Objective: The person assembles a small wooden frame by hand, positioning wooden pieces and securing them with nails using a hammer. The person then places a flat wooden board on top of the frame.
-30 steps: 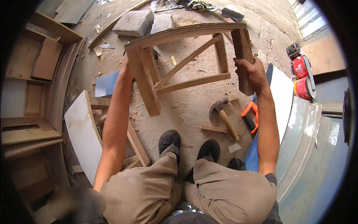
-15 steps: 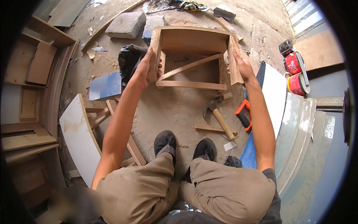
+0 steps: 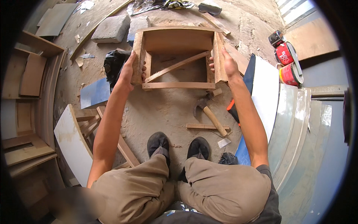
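A small wooden frame [image 3: 178,86] with a panel across its upper part and a diagonal brace is held out in front of me. My left hand [image 3: 128,71] grips its left side board, fingertips curling round the inner edge. On the opposite side board my right hand [image 3: 229,66] has the same kind of grip, its fingers partly hidden behind the wood. Below the frame, a claw hammer [image 3: 213,118] with a wooden handle lies on the floor, beside a short wooden strip [image 3: 205,126]. An orange-and-black tool handle [image 3: 233,111] shows partly behind my right forearm.
Concrete blocks [image 3: 110,29] and a black plastic bag [image 3: 115,65] lie beyond my left hand. To the left stand a white panel with battens [image 3: 72,140] and wooden cabinets [image 3: 31,74]. Red cans [image 3: 291,74], a white board [image 3: 266,86] and glass sheets [image 3: 289,123] are on the right.
The whole view has shifted, so the frame, hands and floor things all appear farther left. My right forearm now covers more of the orange-and-black handle. Both hands keep their grip.
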`<action>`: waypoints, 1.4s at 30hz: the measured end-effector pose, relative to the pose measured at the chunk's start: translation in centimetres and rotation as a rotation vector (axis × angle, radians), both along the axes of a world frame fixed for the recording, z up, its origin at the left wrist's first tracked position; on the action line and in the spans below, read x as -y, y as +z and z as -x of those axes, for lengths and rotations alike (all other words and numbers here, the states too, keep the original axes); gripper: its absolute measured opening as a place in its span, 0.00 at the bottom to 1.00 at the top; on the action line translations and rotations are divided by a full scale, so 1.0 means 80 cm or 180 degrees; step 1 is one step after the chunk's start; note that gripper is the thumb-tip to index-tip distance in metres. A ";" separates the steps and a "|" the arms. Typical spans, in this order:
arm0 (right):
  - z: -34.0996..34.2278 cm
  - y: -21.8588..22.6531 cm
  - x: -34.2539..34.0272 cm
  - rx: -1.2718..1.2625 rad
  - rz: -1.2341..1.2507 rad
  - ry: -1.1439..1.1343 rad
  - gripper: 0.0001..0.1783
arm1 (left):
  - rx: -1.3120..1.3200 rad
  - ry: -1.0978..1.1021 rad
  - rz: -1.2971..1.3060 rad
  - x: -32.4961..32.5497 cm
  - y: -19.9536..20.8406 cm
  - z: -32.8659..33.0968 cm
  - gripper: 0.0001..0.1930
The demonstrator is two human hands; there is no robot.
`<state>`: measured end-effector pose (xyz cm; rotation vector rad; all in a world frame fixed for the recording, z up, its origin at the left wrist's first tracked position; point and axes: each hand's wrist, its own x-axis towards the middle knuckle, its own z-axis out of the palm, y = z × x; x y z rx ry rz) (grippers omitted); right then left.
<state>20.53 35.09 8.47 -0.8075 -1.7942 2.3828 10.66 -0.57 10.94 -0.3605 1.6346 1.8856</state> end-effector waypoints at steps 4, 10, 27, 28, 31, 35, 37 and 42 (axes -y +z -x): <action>0.003 0.001 0.010 -0.0015 -0.0186 -0.0099 0.38 | -0.0001 0.0011 -0.0055 0.001 -0.002 0.003 0.31; 0.000 0.004 0.008 -0.0100 -0.0358 0.0009 0.38 | -0.0074 -0.0072 0.0073 0.000 0.003 0.001 0.31; 0.002 0.008 0.001 -0.0115 -0.0675 0.0166 0.40 | -0.0041 -0.0202 0.0044 0.004 0.001 0.006 0.31; 0.002 0.006 0.003 -0.0150 -0.0657 0.0154 0.40 | -0.0054 -0.0220 0.0036 0.007 0.000 0.007 0.32; -0.001 0.002 0.001 -0.0182 -0.0642 0.0079 0.40 | -0.0101 -0.0267 0.0059 0.004 0.006 0.000 0.35; 0.001 0.002 0.002 -0.0137 -0.0623 0.0152 0.41 | -0.0056 -0.0338 0.0053 0.006 0.003 0.000 0.36; 0.001 -0.003 -0.007 -0.0093 -0.0676 0.0275 0.44 | -0.0060 -0.0360 0.0059 0.001 0.002 -0.001 0.37; -0.010 -0.007 -0.027 -0.0200 -0.0003 -0.0200 0.50 | -0.0090 -0.0018 -0.0571 0.027 -0.032 0.019 0.41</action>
